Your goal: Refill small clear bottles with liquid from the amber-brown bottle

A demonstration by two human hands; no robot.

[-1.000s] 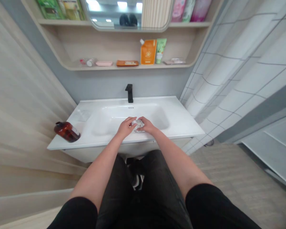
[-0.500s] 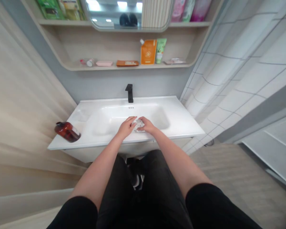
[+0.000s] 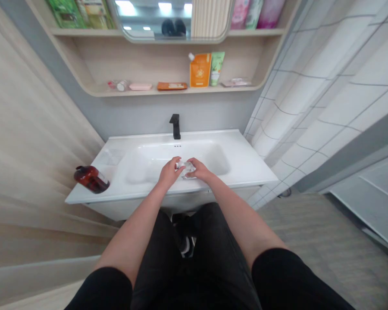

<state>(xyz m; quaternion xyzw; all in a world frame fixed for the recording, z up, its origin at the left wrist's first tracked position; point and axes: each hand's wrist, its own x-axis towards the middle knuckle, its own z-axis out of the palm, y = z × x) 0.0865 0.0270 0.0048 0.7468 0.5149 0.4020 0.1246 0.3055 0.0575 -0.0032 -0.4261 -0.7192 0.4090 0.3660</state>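
Over the front edge of the white sink [image 3: 136, 178], my right hand [image 3: 198, 169] is closed around a small clear container [image 3: 189, 170], perhaps a bottle. Its whitish end [image 3: 180, 164] points left, between the thumb and fingers of my left hand [image 3: 170, 173]. Those fingers are curled round that end, which looks like a cap, though it is too small to be certain. Part of the container is hidden by my right fingers and thumb.
A black faucet [image 3: 176, 126] stands behind the basin. On the counter's left end is a brown bottle [image 3: 92, 179], beside a clear flat item [image 3: 111, 157]. The shelf [image 3: 142, 92] above holds an orange pouch [image 3: 200, 71], a green tube [image 3: 217, 69] and small packets.
My left fingers were more stretched out over the container; now they are curled around its whitish end. My right hand keeps its hold in nearly the same place.
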